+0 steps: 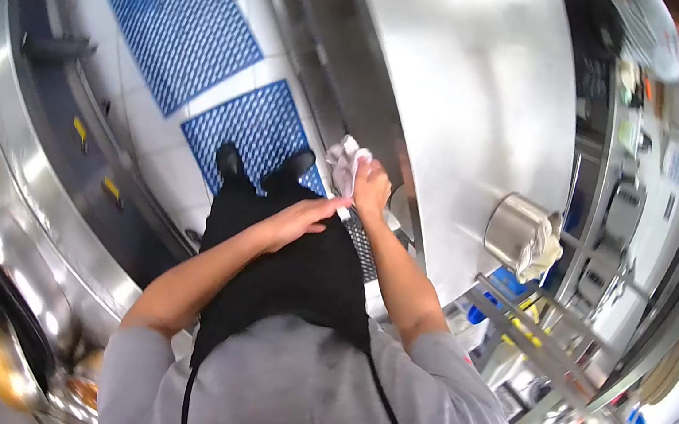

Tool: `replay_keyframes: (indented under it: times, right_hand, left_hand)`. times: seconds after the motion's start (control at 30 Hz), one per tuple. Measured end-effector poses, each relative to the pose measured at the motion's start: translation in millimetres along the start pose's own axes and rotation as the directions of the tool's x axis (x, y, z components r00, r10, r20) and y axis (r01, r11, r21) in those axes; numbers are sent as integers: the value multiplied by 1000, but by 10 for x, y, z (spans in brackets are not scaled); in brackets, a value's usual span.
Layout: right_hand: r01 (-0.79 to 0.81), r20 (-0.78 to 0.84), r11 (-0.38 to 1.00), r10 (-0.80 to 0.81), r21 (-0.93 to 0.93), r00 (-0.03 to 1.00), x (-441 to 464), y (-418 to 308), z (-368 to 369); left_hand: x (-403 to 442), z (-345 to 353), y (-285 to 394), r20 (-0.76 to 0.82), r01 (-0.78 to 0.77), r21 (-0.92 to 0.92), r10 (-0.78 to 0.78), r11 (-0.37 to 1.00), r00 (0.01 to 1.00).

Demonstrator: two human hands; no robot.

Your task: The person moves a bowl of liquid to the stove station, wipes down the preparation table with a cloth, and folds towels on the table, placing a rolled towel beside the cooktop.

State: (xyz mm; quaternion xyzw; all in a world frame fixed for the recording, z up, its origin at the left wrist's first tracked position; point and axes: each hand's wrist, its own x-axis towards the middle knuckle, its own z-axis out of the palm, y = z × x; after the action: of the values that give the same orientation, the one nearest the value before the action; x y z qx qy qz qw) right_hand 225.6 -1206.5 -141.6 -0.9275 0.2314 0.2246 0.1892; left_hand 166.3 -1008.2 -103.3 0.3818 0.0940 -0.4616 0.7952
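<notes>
A crumpled pale cloth with pinkish marks is gripped in my right hand, beside the edge of the steel counter. My left hand is stretched out flat over the front of my black apron. Its fingertips reach to my right hand, close under the cloth; whether they touch it I cannot tell. Nothing shows in my left hand.
On the steel counter stands a metal pot with a cream cloth at its side. Blue mats cover part of the tiled floor. Pans sit at lower left. Another person is at upper right.
</notes>
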Motion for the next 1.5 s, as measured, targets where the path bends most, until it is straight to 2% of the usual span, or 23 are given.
replay_keyframes:
  times: [0.07, 0.13, 0.2, 0.3, 0.37, 0.4, 0.43, 0.47, 0.5, 0.53, 0.6, 0.67, 0.77, 0.8, 0.9, 0.93, 1.03, 1.17, 1.23, 1.3, 1.33, 1.43, 1.5]
  right_hand:
    - [-58, -120, 946, 101, 318, 988, 687, 501, 505]
    - [38, -38, 872, -21, 488, 999, 871, 602, 654]
    - [-107, 279, 881, -29, 461, 960, 276, 203, -33]
    - [458, -84, 717, -492, 526, 866, -441, 192, -202]
    - [307, 127, 796, -429, 522, 894, -832, 193, -1038]
    - [321, -94, 651, -359, 688, 928, -961, 343, -1155]
    - [533, -424, 714, -353, 454, 834, -1047, 515, -1477]
    - [525, -612, 807, -278, 269, 740, -1135, 754, -1816]
    - [477, -768, 831, -98, 287, 632, -1097, 1035, -2014]
    - [403, -912, 914, -131, 41, 389, -1109, 1281, -2409]
    - [156, -948, 987, -5, 47, 318, -987, 1819, -2812]
    - [86, -943, 977, 163, 196, 290, -811, 2012, -3011]
    - [18, -798, 973, 177, 229, 576, -404, 2218, -2949]
    - [-96, -767, 974, 221, 205, 602, -410, 2137, -2953]
    - [97, -604, 871, 250, 482, 757, -507, 2219, -3209]
    - [159, -656, 812, 318, 561, 685, -489, 2268, -3189]
    - [-79, -611, 973, 199, 218, 766, -398, 2094, -3133]
    - [-84, -513, 898, 322, 432, 796, -390, 1759, -3340]
    - [159, -575, 707, 402, 690, 712, -267, 1720, -3139]
    - [502, -579, 292, 466, 814, 669, -236, 1610, -3056]
    - [537, -476, 60, 552, 841, 684, -280, 1506, -3080]
    - [624, -414, -553, 468, 552, 781, -462, 1304, -3095]
    - [683, -416, -581, 542, 443, 730, -667, 1083, -3141]
  left_hand:
    - [-107, -122, 138, 104, 18, 232, -43, 973, 994]
    - [-142, -201, 180, 20, 94, 315, -106, 944, 994]
    - [-116, -201, 315, -77, 184, 387, -167, 904, 983]
    - [-75, -99, 608, -49, 224, 462, -227, 858, 973]
    - [12, 138, 854, 29, 197, 529, -249, 825, 968]
    - [71, 351, 995, 87, 152, 584, -248, 797, 965]
    - [177, 554, 1094, 148, 100, 629, -245, 771, 958]
    - [344, 722, 1171, 230, 5, 696, -229, 718, 946]
    - [485, 1037, 1306, 289, -85, 763, -220, 641, 932]
    - [637, 1371, 1401, 344, -173, 811, -216, 558, 914]
    - [1029, 1906, 1475, 520, -496, 843, -81, 210, 850]
    - [1486, 2377, 1456, 741, -739, 671, 20, -68, 671]
    - [1971, 3009, 1358, 889, -806, 418, 6, -419, 458]
    - [2090, 3089, 1318, 876, -788, 421, -23, -449, 482]
    - [2339, 3124, 1189, 860, -751, 416, -46, -513, 508]
    - [2344, 3095, 1169, 870, -753, 407, -31, -518, 492]
    - [2244, 2814, 1155, 912, -768, 370, 45, -523, 409]
    - [2095, 2358, 1362, 932, -797, 363, 182, -482, 314]
    - [1994, 2153, 1492, 913, -788, 408, 228, -461, 339]
    - [1982, 2062, 1636, 892, -774, 449, 272, -447, 360]
    - [1972, 2014, 1702, 881, -767, 469, 287, -438, 375]
    - [2046, 1901, 1864, 858, -755, 502, 353, -423, 372]
    - [2135, 1900, 1979, 849, -746, 514, 376, -425, 371]
